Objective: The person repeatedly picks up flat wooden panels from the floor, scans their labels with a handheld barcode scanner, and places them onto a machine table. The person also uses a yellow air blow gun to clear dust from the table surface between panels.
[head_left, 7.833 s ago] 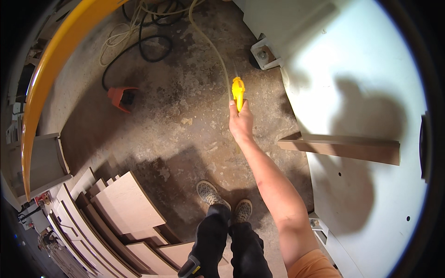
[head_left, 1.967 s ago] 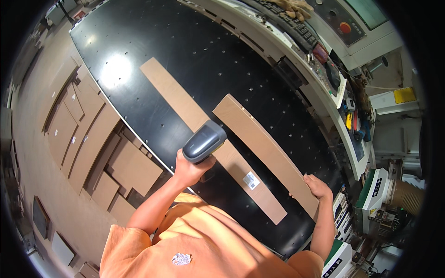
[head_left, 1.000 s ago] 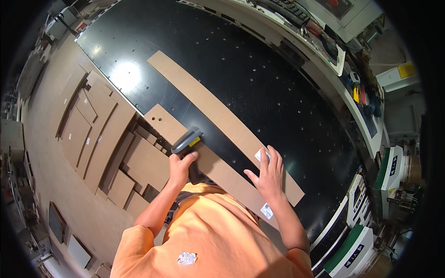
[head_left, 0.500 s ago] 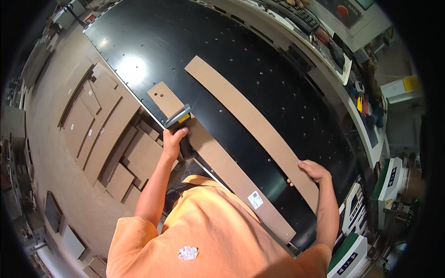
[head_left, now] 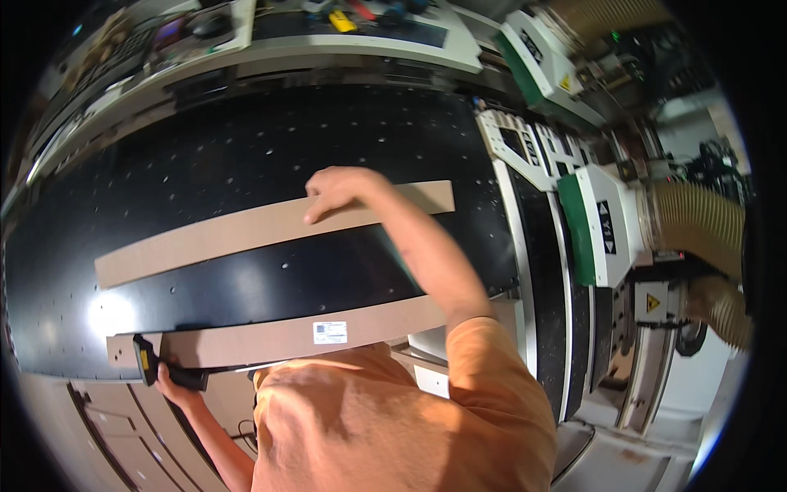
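Note:
My left hand point(head_left: 175, 385) is closed round the grip of a black handheld scanner point(head_left: 146, 361) with a yellow label, at the left end of the near brown board strip point(head_left: 246, 343). A white printed label point(head_left: 329, 333) is stuck on that strip, which lies along the table's near edge and has small dark holes at its left end. Farther in, a second long brown board strip point(head_left: 205, 237) spans the black table. Over its far edge sits my right hand point(head_left: 340, 193), fingers curled at the edge and thumb on the face; the fingertips are partly hidden.
The black table point(head_left: 246, 156) is dotted with small holes. White and green machine heads point(head_left: 602, 225) with ribbed hoses point(head_left: 697, 217) stand at the right. Tools and a keyboard lie on a far ledge point(head_left: 361, 47). Brown panels point(head_left: 123, 435) are at the lower left.
My view has swung round to the right, so the strips now run nearly across it. My right hand has shifted along the far strip, away from its right end. The scanner stays in my left hand.

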The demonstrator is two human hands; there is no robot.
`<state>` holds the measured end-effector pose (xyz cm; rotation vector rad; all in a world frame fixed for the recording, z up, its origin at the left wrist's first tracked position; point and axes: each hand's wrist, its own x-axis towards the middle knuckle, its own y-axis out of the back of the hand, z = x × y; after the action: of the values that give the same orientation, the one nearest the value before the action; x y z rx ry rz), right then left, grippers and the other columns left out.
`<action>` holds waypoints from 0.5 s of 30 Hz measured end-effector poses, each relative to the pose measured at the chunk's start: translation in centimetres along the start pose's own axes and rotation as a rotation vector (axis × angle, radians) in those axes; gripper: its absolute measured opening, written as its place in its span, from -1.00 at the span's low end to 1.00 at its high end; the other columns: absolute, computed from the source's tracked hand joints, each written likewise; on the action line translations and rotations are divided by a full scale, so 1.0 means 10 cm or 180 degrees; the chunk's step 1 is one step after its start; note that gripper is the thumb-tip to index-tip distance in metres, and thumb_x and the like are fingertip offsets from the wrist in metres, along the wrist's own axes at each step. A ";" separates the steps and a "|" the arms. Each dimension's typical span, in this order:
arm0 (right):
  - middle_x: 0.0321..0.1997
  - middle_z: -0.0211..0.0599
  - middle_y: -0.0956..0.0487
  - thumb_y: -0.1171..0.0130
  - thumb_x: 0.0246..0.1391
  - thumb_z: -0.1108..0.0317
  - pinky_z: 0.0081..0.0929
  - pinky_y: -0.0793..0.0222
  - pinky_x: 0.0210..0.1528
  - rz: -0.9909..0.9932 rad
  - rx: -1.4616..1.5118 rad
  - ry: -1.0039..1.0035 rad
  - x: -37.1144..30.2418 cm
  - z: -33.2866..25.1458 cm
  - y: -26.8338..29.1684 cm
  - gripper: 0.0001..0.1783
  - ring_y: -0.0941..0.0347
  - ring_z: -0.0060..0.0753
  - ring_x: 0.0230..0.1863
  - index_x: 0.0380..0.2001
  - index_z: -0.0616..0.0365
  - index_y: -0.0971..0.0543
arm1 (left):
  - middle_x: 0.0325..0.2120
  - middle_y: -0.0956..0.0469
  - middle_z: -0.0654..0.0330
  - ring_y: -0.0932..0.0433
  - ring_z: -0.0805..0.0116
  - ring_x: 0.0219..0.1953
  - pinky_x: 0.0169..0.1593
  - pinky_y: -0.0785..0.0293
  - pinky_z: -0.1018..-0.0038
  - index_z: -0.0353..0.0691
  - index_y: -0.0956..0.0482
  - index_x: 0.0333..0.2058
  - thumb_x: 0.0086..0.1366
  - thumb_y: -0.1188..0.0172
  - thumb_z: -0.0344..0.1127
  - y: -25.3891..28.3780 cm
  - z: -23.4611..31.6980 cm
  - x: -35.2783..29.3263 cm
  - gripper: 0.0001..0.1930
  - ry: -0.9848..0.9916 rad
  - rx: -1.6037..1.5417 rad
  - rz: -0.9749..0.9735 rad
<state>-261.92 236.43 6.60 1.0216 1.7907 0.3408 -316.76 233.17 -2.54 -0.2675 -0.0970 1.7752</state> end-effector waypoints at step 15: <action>-0.18 -0.07 -0.66 -0.47 -0.27 0.05 -0.15 -0.46 -0.04 0.1619 -0.0032 0.0149 -0.34 -0.01 -0.18 -0.43 -0.58 -0.04 -0.08 -0.21 0.21 -0.63 | -0.40 -0.52 0.19 -0.50 0.38 -0.31 -0.20 -0.43 0.44 -0.31 -0.56 -0.30 0.25 -0.19 -0.08 0.02 -0.01 0.08 -0.66 0.0217 0.0028 0.0006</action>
<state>-262.40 232.77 7.61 1.4679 1.5474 0.6877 -317.12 233.85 -2.78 -0.3216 -0.0400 1.7662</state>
